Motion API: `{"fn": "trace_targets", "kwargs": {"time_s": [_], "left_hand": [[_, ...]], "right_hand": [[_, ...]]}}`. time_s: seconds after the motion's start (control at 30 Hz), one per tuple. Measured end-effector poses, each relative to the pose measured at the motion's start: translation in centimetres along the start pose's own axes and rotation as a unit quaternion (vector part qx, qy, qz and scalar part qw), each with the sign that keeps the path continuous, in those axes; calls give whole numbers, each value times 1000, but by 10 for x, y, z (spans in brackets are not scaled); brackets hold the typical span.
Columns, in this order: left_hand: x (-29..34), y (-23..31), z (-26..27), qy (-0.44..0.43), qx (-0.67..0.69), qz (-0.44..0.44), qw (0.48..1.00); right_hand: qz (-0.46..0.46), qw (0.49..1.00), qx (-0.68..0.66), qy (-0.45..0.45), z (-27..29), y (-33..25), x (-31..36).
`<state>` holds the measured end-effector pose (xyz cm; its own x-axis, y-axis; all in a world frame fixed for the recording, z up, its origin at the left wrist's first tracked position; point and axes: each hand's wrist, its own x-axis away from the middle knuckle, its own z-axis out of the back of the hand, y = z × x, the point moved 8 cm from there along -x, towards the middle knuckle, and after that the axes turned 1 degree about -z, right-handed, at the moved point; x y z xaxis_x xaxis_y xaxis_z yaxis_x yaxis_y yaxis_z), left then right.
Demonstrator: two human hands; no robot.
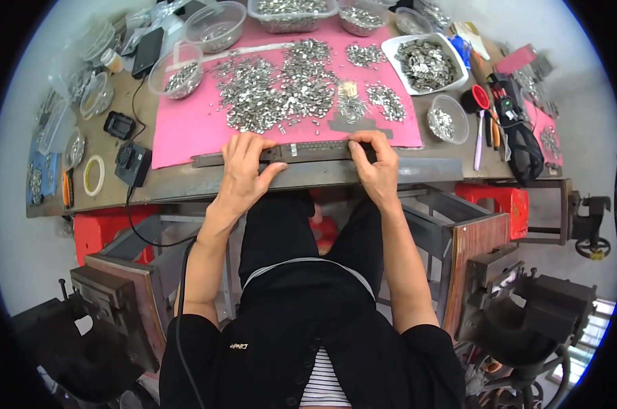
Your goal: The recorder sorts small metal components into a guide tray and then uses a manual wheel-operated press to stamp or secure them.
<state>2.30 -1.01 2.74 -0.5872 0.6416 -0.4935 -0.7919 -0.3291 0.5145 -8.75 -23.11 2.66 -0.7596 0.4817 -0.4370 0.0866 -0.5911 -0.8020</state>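
Left hand (242, 167) and right hand (377, 165): fingers grip dark metal bar (319, 149) along near edge of desk (186, 183), covering parts. Its fine markings unresolved.

A: What fills the left of the frame?

B: A pale tape roll (87, 178) lies flat beside an orange-and-black tool (67, 187); to their right, a black adapter (132, 163) trails a dark cable (160, 245).

A: And the upper left?

B: A small white bottle (111, 61) stands near a flat black device (148, 53).

A: On the right?

B: A purple-handled tool (478, 140) rests below a pink block (515, 59), with a handwheel (593, 249) at the far edge.

A: Lower down?

B: Red stools (503, 201) at both sides, above dark metal machines (111, 310) in both lower corners.
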Motion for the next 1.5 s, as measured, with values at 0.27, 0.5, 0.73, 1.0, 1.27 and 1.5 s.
{"fn": "trace_targets", "kwargs": {"time_s": [0.27,0.5,0.73,1.0,1.27,1.5], "left_hand": [[-31,21,-22,-121,-58,-76,988],[-34,2,-16,-101,-136,-73,983],[-63,9,-27,9,-90,-88,992],[-78,-6,-24,51,-70,-68,994],[-66,-21,8,64,-136,-11,989],[-59,-14,-21,-89,-35,3,995]], "right_hand": [[14,987,39,-155,-26,-13,-42],[23,965,104,-240,-55,-6,-62],[44,973,107,-202,-56,-8,-63],[73,974,87,-194,-48,-12,-59],[104,968,116,-194,-60,-18,-59],[156,963,165,-143,-67,-20,-68]]}}
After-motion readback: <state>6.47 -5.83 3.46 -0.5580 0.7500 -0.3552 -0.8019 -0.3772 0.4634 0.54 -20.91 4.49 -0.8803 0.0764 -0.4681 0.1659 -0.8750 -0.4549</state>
